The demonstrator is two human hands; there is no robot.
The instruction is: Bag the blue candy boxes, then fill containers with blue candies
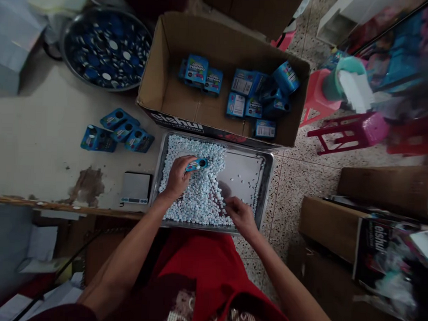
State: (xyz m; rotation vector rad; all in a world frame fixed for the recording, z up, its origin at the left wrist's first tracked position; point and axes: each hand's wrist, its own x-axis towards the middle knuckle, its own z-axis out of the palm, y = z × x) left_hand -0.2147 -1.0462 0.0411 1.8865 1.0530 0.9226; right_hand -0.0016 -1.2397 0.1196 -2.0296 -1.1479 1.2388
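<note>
My left hand (178, 179) is closed around a small blue candy box (197, 164), its round dark hole facing up. It holds the box above a heap of pale blue and white candies (184, 201) spread over the left and middle of a metal tray (240, 166). Over the tray's front right part, my right hand (240, 216) has its fingertips pinched together beside the heap's edge. What lies between them, if anything, is too small to make out. Loose candies dot the tray's right side.
Behind the tray stands an open cardboard box (198, 115) with several blue candy boxes (243, 82) inside. More boxes (122, 131) sit on the table at left, near a digital scale (136, 186). A round pan (105, 49) holds blue and white caps. Stools (355, 130) stand at right.
</note>
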